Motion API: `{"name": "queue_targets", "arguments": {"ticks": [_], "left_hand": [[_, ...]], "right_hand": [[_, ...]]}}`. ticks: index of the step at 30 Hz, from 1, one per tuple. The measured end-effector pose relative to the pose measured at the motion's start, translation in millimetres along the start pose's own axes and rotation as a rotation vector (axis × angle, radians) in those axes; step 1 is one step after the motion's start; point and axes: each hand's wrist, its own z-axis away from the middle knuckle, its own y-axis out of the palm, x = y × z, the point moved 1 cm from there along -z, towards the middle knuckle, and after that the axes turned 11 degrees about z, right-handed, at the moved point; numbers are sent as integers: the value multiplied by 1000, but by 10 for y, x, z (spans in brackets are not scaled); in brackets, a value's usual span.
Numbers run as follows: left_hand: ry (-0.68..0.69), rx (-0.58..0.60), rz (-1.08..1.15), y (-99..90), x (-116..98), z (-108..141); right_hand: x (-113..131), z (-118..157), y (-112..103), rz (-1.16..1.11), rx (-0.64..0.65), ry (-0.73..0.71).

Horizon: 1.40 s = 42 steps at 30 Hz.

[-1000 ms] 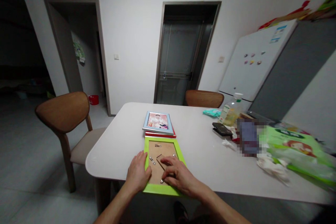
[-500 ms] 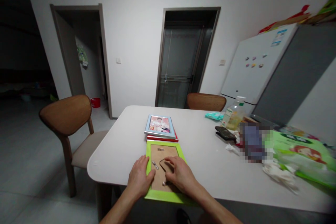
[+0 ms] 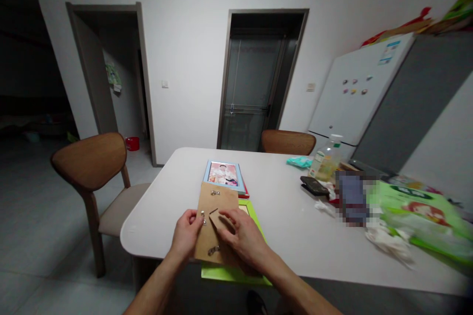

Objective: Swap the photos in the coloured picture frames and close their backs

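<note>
- Now the bare left hand (image 3: 185,234) pinches the left edge of the flat brown backing board with metal clips (image 3: 207,231).
- Bare right hand (image 3: 244,236): thumb and fingers close on the board's raised flap.
- The board sits tilted above the lime-green rectangular frame (image 3: 254,214).
</note>
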Motion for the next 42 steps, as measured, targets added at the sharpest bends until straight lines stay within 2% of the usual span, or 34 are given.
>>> {"name": "queue_targets", "arguments": {"ticks": [2,5,8,10,16,21,23,25,28,29,32,34,37,40,42], "left_hand": [[-41,-25,48,-175,-9,-36],[-89,-85,76,-523,4,-77],[-128,-143,48,-850,67,-121],[-145,-164,1,-998,134,-160],[-127,-172,-255,-1146,282,-254],[-56,-208,-532,-1181,180,-269],[-5,-214,-605,-1114,104,-250],[56,-193,-642,-940,32,-192],[133,-80,-637,-466,-53,11],[161,-8,-620,-270,-77,107],[274,308,-508,298,-155,412],[323,416,-495,558,-217,563],[379,468,-503,726,-311,659],[457,536,-521,751,-375,664],[499,524,-545,747,-395,653]], "right_hand": [[-64,1,-29,-21,-11,12],[-364,29,-29,104,-33,131],[-706,88,25,288,31,274],[-849,124,68,343,94,327],[-961,108,103,321,115,328],[-1049,91,58,171,103,434],[-1038,121,38,-21,119,508],[-971,163,16,-302,152,562],[-801,212,-39,-726,180,596],[-743,220,-65,-828,171,612],[-605,220,-156,-995,94,666],[-540,213,-214,-1023,61,679],[-470,208,-272,-1065,40,649],[-432,205,-284,-1138,14,603],[-430,198,-270,-1148,14,581]]}}
